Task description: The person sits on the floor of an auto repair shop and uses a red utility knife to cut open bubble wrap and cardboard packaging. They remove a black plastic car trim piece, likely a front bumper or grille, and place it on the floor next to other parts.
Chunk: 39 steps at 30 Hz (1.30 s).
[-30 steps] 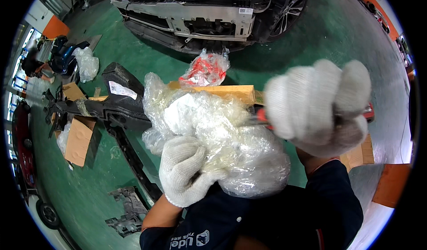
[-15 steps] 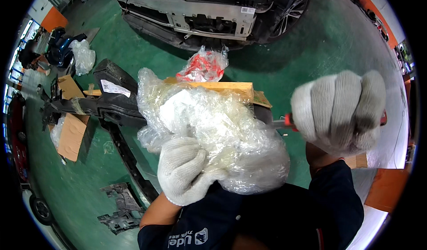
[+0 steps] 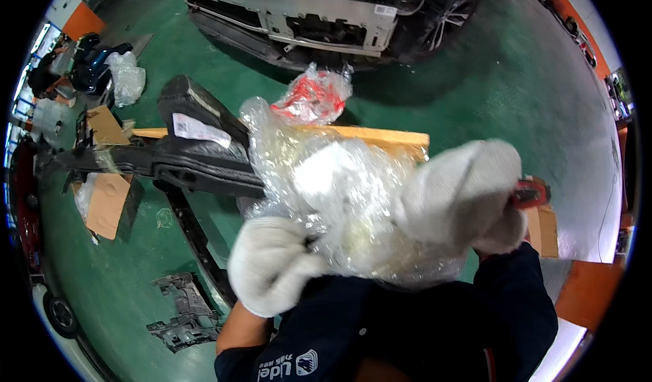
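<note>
Clear plastic wrap [image 3: 339, 205] is bunched around the right end of a long black car part [image 3: 210, 154], which carries a white label. At the wrap's lower left, my left hand [image 3: 268, 263], in a white knit glove, is closed on the plastic. My right hand [image 3: 458, 195], gloved too and with dark stains earlier seen on its fingers, is closed around a red-handled utility knife [image 3: 531, 194]. It lies over the right side of the wrap, and only the handle's end shows; the blade is hidden. Under the wrap, a wooden plank [image 3: 387, 137] sticks out.
A car with its front bumper off [image 3: 305, 25] stands ahead. Before it lies a red and clear plastic bundle [image 3: 314, 100]. On the green floor are an open cardboard box [image 3: 109, 205], a black plastic panel [image 3: 185, 314] and a long dark strip [image 3: 193, 239]. Another person [image 3: 49, 76] crouches far left.
My right hand, with the knife, has moved left onto the wrap. The wrap and plank have shifted right in view, exposing more of the black part. My left hand stays closed on the plastic.
</note>
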Available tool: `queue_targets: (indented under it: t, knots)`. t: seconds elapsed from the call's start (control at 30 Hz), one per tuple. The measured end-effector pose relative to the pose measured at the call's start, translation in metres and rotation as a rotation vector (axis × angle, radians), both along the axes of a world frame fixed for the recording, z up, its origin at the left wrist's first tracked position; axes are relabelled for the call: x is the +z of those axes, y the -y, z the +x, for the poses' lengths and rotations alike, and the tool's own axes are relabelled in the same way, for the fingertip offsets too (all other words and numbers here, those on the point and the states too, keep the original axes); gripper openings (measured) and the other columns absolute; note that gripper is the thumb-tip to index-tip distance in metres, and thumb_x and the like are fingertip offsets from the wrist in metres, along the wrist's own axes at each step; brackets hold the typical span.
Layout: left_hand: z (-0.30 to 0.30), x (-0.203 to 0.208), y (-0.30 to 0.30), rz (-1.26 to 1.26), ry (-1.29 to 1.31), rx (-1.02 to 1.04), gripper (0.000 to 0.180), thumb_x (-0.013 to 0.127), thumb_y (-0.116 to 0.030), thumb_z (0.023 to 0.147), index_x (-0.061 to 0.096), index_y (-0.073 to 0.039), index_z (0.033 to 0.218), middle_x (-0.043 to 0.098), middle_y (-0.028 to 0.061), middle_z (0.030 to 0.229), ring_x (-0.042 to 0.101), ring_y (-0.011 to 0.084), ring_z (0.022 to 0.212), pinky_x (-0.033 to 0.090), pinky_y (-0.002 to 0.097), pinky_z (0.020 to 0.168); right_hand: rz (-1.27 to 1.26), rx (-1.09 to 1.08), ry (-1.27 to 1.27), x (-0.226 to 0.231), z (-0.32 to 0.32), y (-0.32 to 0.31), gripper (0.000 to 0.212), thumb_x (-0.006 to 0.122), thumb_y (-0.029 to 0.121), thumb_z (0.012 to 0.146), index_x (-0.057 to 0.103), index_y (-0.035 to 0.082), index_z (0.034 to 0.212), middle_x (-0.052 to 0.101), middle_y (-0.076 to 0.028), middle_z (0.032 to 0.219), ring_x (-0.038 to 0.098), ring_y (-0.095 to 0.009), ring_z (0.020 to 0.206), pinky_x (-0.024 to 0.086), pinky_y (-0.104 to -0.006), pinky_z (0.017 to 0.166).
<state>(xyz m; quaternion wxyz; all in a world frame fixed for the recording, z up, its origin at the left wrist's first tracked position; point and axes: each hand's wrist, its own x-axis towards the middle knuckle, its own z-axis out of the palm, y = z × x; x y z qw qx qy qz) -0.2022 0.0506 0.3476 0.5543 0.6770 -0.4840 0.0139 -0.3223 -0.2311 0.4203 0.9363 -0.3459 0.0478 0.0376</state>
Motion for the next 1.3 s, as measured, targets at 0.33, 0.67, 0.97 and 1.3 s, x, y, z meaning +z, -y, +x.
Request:
queue_targets:
  t: [0.33, 0.67, 0.97, 1.3]
  knots:
    - [-0.036, 0.046, 0.045, 0.41, 0.354, 0.027, 0.056, 0.088, -0.049, 0.078, 0.077, -0.015, 0.121, 0.059, 0.0062, 0.103, 0.057, 0.0266, 0.096, 0.042, 0.042, 0.084, -0.347, -0.147, 0.821, -0.005, 0.046, 0.014, 0.029, 0.063, 0.03, 0.106, 0.059, 0.006, 0.122, 0.063, -0.003, 0.081, 0.06, -0.013, 0.068, 0.055, -0.032, 0.061]
    - [-0.022, 0.017, 0.036, 0.093, 0.497, -0.08, 0.028, 0.087, -0.025, 0.075, 0.078, -0.013, 0.099, 0.062, 0.0037, 0.085, 0.054, 0.0247, 0.061, 0.039, 0.0375, 0.057, -0.322, -0.624, 0.7, -0.015, 0.038, -0.052, 0.046, 0.08, 0.027, 0.093, 0.063, 0.006, 0.131, 0.072, -0.013, 0.112, 0.072, -0.026, 0.103, 0.061, -0.0416, 0.09]
    - [-0.03, 0.034, 0.022, 0.358, 0.442, -0.006, 0.035, 0.087, -0.025, 0.076, 0.074, -0.007, 0.104, 0.063, 0.0107, 0.101, 0.06, 0.0337, 0.089, 0.047, 0.0457, 0.078, -0.462, -0.392, 0.642, -0.023, 0.045, -0.023, 0.027, 0.08, 0.024, 0.091, 0.072, 0.005, 0.108, 0.073, -0.009, 0.088, 0.071, -0.024, 0.079, 0.059, -0.0375, 0.074]
    - [-0.006, 0.03, 0.017, 0.308, 0.407, -0.26, 0.049, 0.083, -0.017, 0.078, 0.072, -0.002, 0.123, 0.067, 0.0096, 0.102, 0.064, 0.03, 0.085, 0.048, 0.045, 0.075, -0.603, -0.211, 0.698, 0.009, 0.044, 0.006, 0.023, 0.07, 0.028, 0.099, 0.066, 0.006, 0.102, 0.063, -0.005, 0.07, 0.06, -0.016, 0.058, 0.05, -0.0324, 0.054]
